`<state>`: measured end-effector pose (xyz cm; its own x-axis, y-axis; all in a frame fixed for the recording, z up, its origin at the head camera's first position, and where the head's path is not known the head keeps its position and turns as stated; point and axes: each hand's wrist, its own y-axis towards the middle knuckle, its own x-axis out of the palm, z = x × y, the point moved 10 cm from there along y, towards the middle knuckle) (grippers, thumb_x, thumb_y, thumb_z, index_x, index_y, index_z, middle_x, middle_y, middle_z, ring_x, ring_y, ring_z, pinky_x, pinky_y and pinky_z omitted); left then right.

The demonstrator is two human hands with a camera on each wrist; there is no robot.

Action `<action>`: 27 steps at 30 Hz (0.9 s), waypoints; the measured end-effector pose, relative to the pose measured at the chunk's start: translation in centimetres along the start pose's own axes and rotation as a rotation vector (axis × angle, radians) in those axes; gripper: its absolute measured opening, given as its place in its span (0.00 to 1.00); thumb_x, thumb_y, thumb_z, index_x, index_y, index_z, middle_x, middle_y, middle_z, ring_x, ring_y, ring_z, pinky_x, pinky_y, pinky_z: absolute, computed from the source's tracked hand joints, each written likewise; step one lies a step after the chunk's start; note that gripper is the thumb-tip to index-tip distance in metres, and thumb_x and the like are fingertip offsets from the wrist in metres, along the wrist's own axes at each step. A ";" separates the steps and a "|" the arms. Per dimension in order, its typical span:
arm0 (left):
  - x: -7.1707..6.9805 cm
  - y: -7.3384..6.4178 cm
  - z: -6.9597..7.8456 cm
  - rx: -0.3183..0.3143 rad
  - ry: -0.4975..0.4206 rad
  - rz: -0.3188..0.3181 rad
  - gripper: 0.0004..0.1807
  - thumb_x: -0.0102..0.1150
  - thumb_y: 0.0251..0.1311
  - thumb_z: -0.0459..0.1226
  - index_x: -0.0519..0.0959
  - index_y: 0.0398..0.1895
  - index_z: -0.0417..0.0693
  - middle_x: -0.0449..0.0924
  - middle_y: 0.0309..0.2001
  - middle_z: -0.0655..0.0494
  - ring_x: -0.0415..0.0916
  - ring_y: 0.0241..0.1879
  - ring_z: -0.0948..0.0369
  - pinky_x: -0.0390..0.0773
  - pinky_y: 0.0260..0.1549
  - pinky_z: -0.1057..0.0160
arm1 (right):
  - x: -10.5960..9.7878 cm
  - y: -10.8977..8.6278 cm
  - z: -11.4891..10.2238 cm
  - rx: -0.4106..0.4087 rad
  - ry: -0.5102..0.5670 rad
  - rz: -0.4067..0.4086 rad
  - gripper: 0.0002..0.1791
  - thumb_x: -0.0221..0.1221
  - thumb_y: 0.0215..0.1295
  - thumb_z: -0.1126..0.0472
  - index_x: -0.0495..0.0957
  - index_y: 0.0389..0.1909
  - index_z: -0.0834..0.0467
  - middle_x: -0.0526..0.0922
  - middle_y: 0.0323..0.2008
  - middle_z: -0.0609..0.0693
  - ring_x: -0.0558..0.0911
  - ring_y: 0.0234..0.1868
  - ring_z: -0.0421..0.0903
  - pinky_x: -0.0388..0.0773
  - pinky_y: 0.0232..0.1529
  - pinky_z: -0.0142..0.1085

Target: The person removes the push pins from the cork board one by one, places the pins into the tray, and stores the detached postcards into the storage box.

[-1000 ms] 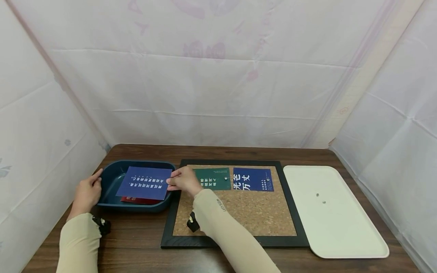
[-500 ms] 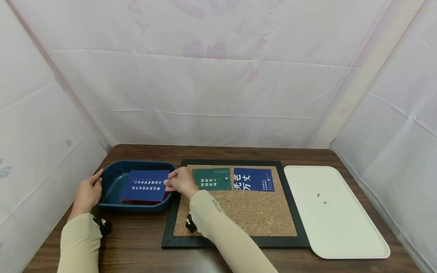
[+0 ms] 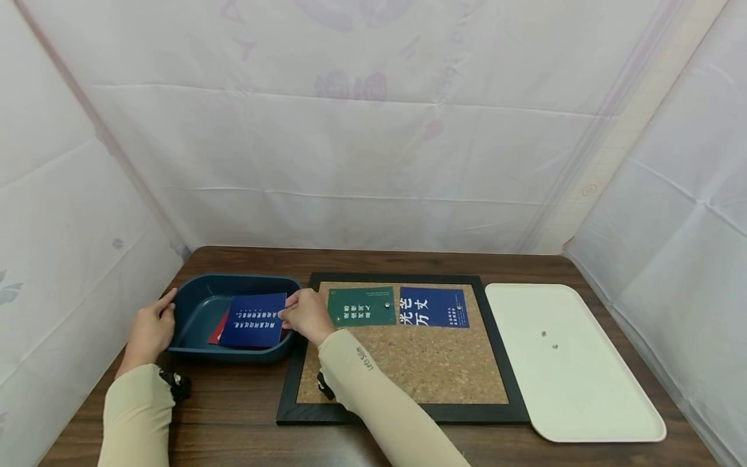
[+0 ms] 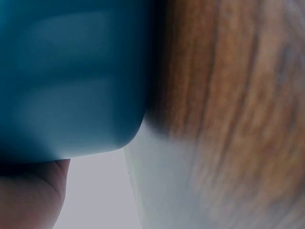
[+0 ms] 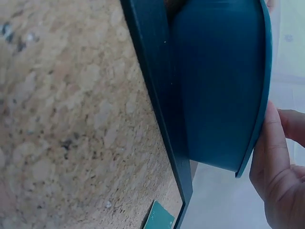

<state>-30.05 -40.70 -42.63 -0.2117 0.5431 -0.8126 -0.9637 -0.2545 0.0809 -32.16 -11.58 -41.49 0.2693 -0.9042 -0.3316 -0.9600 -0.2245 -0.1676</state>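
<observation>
My left hand (image 3: 152,329) grips the left rim of a dark teal basin (image 3: 192,279); in the left wrist view part of a finger (image 4: 33,195) shows against the basin's wall (image 4: 71,86). Inside the basin, a blue card (image 3: 253,320) with white lettering overlaps a red card (image 3: 217,329), of which only a strip shows. At the basin's right side, my right hand (image 3: 308,316) pinches the blue card's right edge. The right wrist view shows this hand (image 5: 279,171) at the basin's rim; the card is hidden there.
A black-framed cork board (image 3: 403,370) lies right of the basin. On it are a green card (image 3: 362,306) and another blue card (image 3: 434,307), each with a small pin. Farther right is a white tray (image 3: 574,389) with two small pins (image 3: 555,346). White sheeting surrounds the table.
The right hand has lowered the blue card into the basin and drawn it slightly right. The red card now shows at its left instead of below it. The left hand stays put.
</observation>
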 end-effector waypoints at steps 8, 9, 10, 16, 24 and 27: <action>0.0 0.1 0.0 0.011 -0.009 0.002 0.26 0.29 0.75 0.39 0.54 0.73 0.41 0.65 0.22 0.45 0.59 0.11 0.59 0.64 0.15 0.62 | 0.1 -0.3 -0.6 -0.095 -0.121 0.022 0.06 0.62 0.62 0.66 0.77 0.38 0.63 0.85 0.26 0.51 0.80 0.21 0.36 0.79 0.26 0.26; 0.0 0.0 -0.1 0.011 -0.007 0.000 0.27 0.29 0.75 0.39 0.54 0.74 0.41 0.64 0.22 0.45 0.59 0.11 0.60 0.65 0.15 0.62 | 0.1 -0.3 -0.6 -0.096 -0.121 0.022 0.06 0.62 0.62 0.66 0.77 0.39 0.63 0.85 0.26 0.52 0.80 0.21 0.36 0.79 0.26 0.26; 0.0 0.0 0.0 0.012 -0.009 -0.001 0.27 0.29 0.75 0.39 0.54 0.74 0.41 0.64 0.22 0.45 0.59 0.11 0.60 0.65 0.16 0.62 | 0.1 -0.3 -0.6 -0.098 -0.123 0.023 0.06 0.62 0.62 0.66 0.77 0.39 0.63 0.85 0.26 0.52 0.80 0.21 0.36 0.79 0.27 0.26; 0.0 0.0 0.1 0.014 -0.013 0.003 0.26 0.30 0.75 0.38 0.54 0.73 0.40 0.68 0.26 0.40 0.60 0.12 0.59 0.64 0.17 0.62 | 0.2 -0.3 -0.4 -0.090 -0.133 0.019 0.08 0.62 0.63 0.66 0.78 0.42 0.63 0.86 0.26 0.51 0.80 0.22 0.36 0.80 0.28 0.26; -0.1 0.0 0.0 0.019 -0.012 0.005 0.26 0.30 0.75 0.39 0.55 0.73 0.40 0.68 0.26 0.40 0.60 0.12 0.59 0.64 0.16 0.62 | 0.4 -0.5 -0.6 -0.096 -0.191 -0.017 0.06 0.59 0.66 0.64 0.76 0.41 0.61 0.81 0.22 0.48 0.78 0.22 0.36 0.76 0.28 0.26; 0.0 -0.1 0.1 0.019 -0.016 0.004 0.26 0.30 0.75 0.38 0.54 0.73 0.41 0.65 0.23 0.44 0.60 0.11 0.60 0.64 0.16 0.62 | 0.4 -0.5 -0.6 -0.095 -0.184 -0.019 0.06 0.59 0.66 0.65 0.76 0.41 0.62 0.81 0.21 0.48 0.78 0.22 0.36 0.75 0.27 0.25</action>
<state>-30.02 -40.58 -42.54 -0.2177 0.5549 -0.8029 -0.9658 -0.2413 0.0951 -31.57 -12.06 -41.01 0.2885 -0.8197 -0.4949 -0.9552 -0.2822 -0.0896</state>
